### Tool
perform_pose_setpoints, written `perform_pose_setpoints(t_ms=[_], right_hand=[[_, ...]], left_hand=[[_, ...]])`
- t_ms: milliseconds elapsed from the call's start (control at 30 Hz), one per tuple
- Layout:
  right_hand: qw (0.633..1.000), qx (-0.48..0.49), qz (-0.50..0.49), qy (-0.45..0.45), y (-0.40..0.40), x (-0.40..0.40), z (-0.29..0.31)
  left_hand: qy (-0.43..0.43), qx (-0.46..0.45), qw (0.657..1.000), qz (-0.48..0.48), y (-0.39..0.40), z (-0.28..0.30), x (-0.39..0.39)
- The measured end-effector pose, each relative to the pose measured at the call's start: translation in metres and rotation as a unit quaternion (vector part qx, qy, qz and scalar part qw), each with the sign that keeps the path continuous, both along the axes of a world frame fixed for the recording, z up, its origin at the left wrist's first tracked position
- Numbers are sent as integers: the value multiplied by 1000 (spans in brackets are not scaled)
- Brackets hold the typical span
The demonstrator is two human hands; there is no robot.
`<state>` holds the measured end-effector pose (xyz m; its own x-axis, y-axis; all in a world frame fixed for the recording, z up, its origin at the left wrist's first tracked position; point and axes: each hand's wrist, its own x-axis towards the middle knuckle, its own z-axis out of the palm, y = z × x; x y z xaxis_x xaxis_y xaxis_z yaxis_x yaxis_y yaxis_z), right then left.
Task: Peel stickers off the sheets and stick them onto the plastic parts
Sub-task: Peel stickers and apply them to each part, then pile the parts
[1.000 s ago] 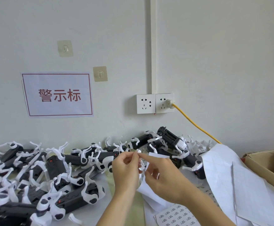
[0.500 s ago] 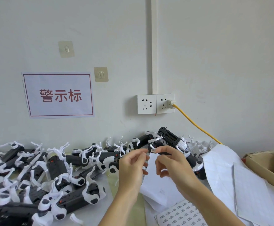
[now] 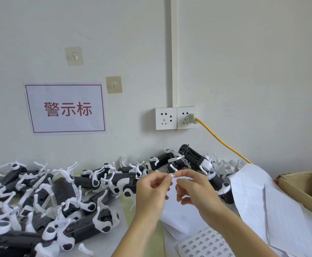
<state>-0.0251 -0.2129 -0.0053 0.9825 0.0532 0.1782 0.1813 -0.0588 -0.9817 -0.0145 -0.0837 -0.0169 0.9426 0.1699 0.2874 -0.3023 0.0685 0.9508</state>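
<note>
My left hand and my right hand are raised together above the table. Their fingertips pinch one small printed sticker between them, the left on its left edge and the right on its right edge. A sticker sheet with rows of small printed labels lies at the bottom edge, under my right forearm. Several black-and-white plastic parts are heaped across the left of the table and along the wall behind my hands.
Loose white backing sheets spread over the right of the table, and one lies below my hands. A cardboard box stands at the right edge. A yellow cable runs from the wall socket down behind the sheets.
Both hands have risen slightly. The white sheet they held a second ago is now below them, and only a small sticker is between the fingertips.
</note>
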Motion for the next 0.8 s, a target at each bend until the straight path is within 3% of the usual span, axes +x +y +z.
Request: perform_pose_setpoints(t_ms=[600,700,800], right_hand=[[988,-86,-106,-75,3,2,-5],[981,-95,-145,-88,3,4,-8],[976,-83,-182,-90,-3,7,-8]], left_hand=[[-7,25,1000,-5,1,-2,2],[-7,66,998,-12,1,-5,4],[-42,123,990,48,7,-8,9]])
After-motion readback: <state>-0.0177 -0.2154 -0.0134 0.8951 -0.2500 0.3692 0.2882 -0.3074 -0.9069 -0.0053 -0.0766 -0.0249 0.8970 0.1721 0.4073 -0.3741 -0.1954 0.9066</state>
